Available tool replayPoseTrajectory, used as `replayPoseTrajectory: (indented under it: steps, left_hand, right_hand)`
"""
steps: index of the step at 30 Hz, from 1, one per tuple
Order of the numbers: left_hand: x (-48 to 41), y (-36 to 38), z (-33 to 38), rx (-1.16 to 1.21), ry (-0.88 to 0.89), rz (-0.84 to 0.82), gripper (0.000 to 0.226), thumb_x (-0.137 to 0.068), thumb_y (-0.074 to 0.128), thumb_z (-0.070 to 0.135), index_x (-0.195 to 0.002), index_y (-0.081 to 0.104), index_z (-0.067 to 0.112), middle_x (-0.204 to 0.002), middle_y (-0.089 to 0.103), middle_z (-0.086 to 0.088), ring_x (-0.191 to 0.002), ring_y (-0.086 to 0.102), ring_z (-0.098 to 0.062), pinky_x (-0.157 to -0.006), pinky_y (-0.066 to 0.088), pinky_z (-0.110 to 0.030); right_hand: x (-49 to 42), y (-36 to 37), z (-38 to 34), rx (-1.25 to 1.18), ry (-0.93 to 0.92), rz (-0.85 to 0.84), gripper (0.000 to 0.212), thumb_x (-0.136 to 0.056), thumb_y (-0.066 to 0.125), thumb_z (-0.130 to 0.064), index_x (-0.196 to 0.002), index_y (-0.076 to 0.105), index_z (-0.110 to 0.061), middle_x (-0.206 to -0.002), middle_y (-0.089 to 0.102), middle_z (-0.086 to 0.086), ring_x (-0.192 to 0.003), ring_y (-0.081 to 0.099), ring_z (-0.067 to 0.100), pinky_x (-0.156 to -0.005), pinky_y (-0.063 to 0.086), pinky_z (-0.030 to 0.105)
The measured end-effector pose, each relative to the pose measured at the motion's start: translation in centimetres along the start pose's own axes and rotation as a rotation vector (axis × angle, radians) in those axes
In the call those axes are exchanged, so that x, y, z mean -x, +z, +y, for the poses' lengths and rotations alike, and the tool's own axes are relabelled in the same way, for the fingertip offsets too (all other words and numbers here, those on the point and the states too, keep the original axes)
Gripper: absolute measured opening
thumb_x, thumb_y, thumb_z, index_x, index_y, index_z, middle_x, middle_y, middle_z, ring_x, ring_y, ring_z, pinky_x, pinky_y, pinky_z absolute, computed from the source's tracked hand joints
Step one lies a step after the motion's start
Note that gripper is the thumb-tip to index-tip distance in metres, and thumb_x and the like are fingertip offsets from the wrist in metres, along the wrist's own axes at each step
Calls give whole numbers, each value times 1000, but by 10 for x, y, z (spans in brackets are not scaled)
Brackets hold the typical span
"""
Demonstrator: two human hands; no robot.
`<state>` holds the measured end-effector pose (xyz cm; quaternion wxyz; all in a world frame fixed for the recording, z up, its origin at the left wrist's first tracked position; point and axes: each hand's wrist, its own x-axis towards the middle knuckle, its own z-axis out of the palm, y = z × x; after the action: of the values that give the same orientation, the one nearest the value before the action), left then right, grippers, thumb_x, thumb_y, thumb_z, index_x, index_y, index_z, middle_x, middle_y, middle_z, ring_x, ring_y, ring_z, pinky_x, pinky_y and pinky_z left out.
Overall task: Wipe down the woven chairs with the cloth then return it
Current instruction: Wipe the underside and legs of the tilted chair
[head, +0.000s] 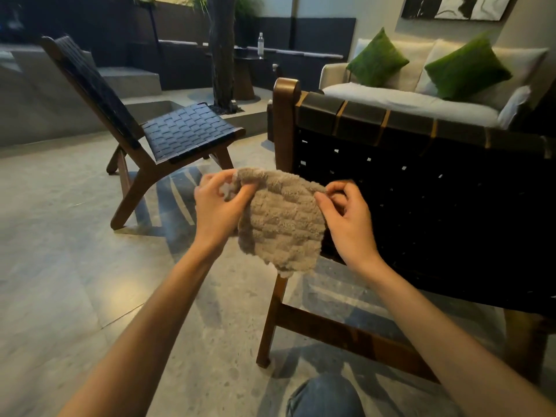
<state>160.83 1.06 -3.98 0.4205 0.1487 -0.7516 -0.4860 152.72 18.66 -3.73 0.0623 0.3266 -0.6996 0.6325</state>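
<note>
A fluffy grey-beige cloth (281,221) hangs between my hands in front of me. My left hand (218,206) pinches its upper left corner. Its upper right edge is pinched by my right hand (346,218). Just behind the cloth stands a woven chair (421,182) seen from the back, with black straps and a dark wooden frame. A second woven chair (180,130) stands apart at the left, its seat facing right.
A white sofa (406,100) with two green cushions (376,60) sits behind the near chair. A tree trunk (222,55) and a small table with a bottle (260,45) stand at the back. Stone steps rise at the far left. My knee (325,395) shows at the bottom.
</note>
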Motion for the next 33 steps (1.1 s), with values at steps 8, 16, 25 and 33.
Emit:
replayPoseTrajectory:
  steps: [8, 16, 25, 33]
  left_hand:
    - [-40, 21, 56, 315, 57, 140, 21, -94, 55, 15, -110, 50, 27, -99, 57, 9, -95, 59, -7, -80, 53, -20]
    - [-40, 37, 56, 534, 156, -125, 56, -98, 47, 19, -147, 22, 25, -135, 51, -7, -119, 56, -12, -93, 51, -29]
    - [-35, 50, 31, 514, 179, -88, 56, -92, 56, 7, -143, 34, 13, -130, 55, -9, -120, 55, -16, -94, 50, -31]
    - [4, 83, -45, 474, -9, -52, 56, -90, 58, -1, -138, 40, 20, -117, 62, 18, -113, 58, -2, -85, 49, -16]
  right_hand:
    - [-24, 48, -44, -315, -27, 481, 5, -94, 58, -13, -98, 55, -12, -88, 63, -9, -79, 64, -7, -68, 51, 11]
    - [-23, 67, -47, -375, -41, 429, 40, -80, 74, -5, -111, 50, -12, -115, 61, 9, -107, 62, 12, -91, 53, 28]
    - [-38, 64, -9, -24, -86, 505, 23, -79, 73, -16, -100, 65, -9, -99, 59, -6, -101, 60, 20, -81, 54, 23]
    - [-14, 63, 75, 128, 1, 289, 36, -85, 69, -9, -120, 59, -7, -115, 56, 2, -108, 52, 4, -86, 43, 5]
